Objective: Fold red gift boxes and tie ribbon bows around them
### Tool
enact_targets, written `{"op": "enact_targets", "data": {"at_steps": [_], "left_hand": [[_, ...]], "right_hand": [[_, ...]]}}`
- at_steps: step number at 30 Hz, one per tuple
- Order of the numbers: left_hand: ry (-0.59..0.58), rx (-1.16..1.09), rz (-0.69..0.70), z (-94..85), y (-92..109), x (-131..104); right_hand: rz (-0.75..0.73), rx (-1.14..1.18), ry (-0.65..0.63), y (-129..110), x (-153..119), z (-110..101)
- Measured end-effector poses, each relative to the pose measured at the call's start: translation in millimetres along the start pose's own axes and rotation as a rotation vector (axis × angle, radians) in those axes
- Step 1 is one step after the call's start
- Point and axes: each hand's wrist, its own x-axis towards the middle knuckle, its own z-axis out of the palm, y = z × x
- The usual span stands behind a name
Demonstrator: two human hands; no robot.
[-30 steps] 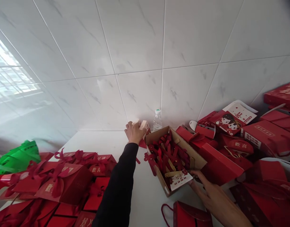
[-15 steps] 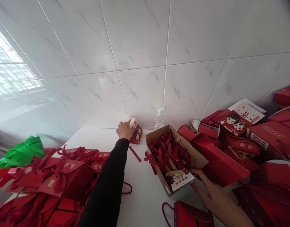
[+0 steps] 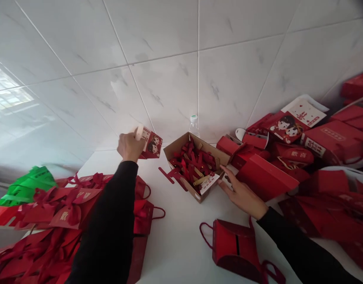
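Note:
Held up near the wall in my left hand [image 3: 130, 146] is a small red gift box [image 3: 152, 144] with cartoon figures and a cream flap. The fingers are closed on its left side. My right hand [image 3: 243, 193] has its fingers stretched out and apart, with the tips at the right side of an open cardboard box [image 3: 196, 196]. Red and gold strips [image 3: 196, 159] fill that carton, and a white printed card [image 3: 209, 182] lies over its near edge. Below my right hand, a red handled box [image 3: 236, 246] rests on the white table [image 3: 175, 244].
Red gift boxes with ribbon bows [image 3: 72, 209] are stacked at the left, beside a green bag [image 3: 27, 185]. More red boxes [image 3: 332, 146] are heaped at the right. A clear bottle [image 3: 193, 125] stands behind the carton, against the tiled wall [image 3: 166, 94].
My left hand has raised the small gift box and moved it left. The carton has shifted left and towards the wall, with my right hand following at its side. The view has also tilted.

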Motion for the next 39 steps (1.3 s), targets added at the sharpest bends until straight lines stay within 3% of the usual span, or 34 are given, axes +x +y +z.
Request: {"op": "enact_targets", "data": {"at_steps": [6, 10, 13, 18, 24, 27, 30, 34, 39], "left_hand": [[0.213, -0.078, 0.097, -73.4, -6, -40], [0.311, -0.295, 0.179, -90.2, -16, -98], [0.242, -0.419, 0.243, -86.3, -17, -146], [0.060, -0.462, 0.264, -72.6, -21, -210], [0.033, -0.404, 0.141, -33.7, -64, -290], [-0.005, -0.406, 0.118, -13.5, -76, -324], [0.026, -0.393, 0.125, -0.7, -73, -341], [0.122, -0.302, 0.217, 7.2, -63, -347], [0.138, -0.289, 0.297, 16.6, -53, -362]], "right_hand": [[0.027, 0.054, 0.029, -1, -74, -17], [-0.049, -0.024, -0.188, 1, -123, -23], [-0.093, -0.108, -0.242, 1, -136, -17], [-0.133, -0.121, -0.115, 9, -137, -8], [-0.113, -0.201, 0.114, 31, -141, -18], [-0.163, -0.259, 0.192, 25, -133, -23], [-0.252, -0.317, 0.206, 0, -110, -20], [-0.291, -0.400, 0.126, -33, -60, -2], [-0.264, -0.419, 0.015, -39, -13, 11]]}}
